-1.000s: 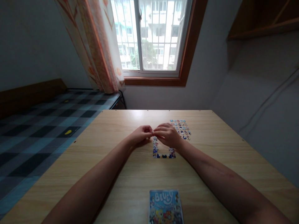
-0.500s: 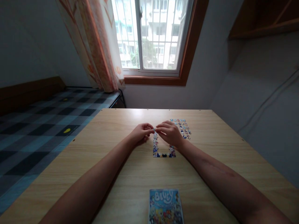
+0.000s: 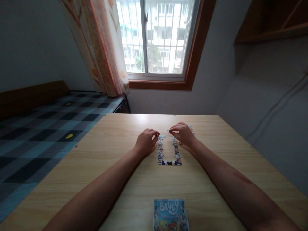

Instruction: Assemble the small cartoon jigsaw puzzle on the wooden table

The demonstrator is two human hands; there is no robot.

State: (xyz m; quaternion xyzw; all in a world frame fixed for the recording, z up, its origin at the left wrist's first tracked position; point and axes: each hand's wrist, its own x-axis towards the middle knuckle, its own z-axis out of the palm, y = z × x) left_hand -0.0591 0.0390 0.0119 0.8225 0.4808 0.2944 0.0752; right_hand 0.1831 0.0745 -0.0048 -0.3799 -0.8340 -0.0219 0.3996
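Observation:
A jigsaw puzzle border [image 3: 160, 154] lies on the table, its left, bottom and right sides joined and a short row of light-blue pieces at the top left. Beside that top-left corner is my left hand [image 3: 146, 141], thumb and forefinger curved with a gap between them and no piece visible in them. Beyond the upper right of the border, my right hand [image 3: 184, 133] pinches a small light-blue puzzle piece [image 3: 168, 131] between thumb and forefinger. Loose puzzle pieces [image 3: 191, 128] lie behind the right hand, partly hidden by it.
A blue Bluey puzzle box [image 3: 170, 215] lies at the near edge of the wooden table [image 3: 115, 199]. To the left stands a bed with a checked cover [image 3: 48, 128]. A window [image 3: 166, 41] and curtain [image 3: 103, 48] are behind the table.
My hands have drawn apart. The right moved right and away from the corner and now pinches a piece; light-blue pieces show at the border's top left. The left stays near the corner.

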